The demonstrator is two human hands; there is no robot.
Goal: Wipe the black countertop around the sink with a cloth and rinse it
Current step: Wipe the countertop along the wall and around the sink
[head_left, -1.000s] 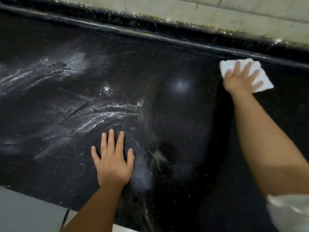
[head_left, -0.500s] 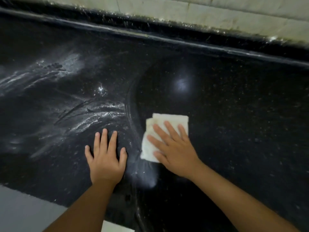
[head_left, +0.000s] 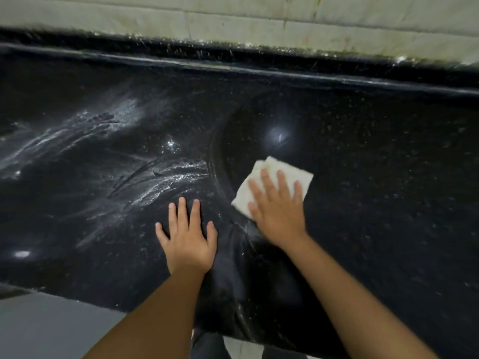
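The right hand lies flat on one folded white cloth, its fingers straight and spread, pressing the cloth onto the black bench. The cloth lies near the middle of the bench, at the right side of a curved wipe mark. The left hand rests flat on the bench just left of the cloth, fingers wide and holding nothing; it appears to act as a brace.

The step in hand is judged to be the wiping pass. To do it well, pressure should stay even across the whole palm so the cloth remains folded and flat, and strokes should overlap, working leftward into the white streaked residue that covers the left part of the bench. The left hand rests at the edge of this residue and would need to shift before that area is wiped.

Count: two hands, one cloth, one bench. The sink is not in view.
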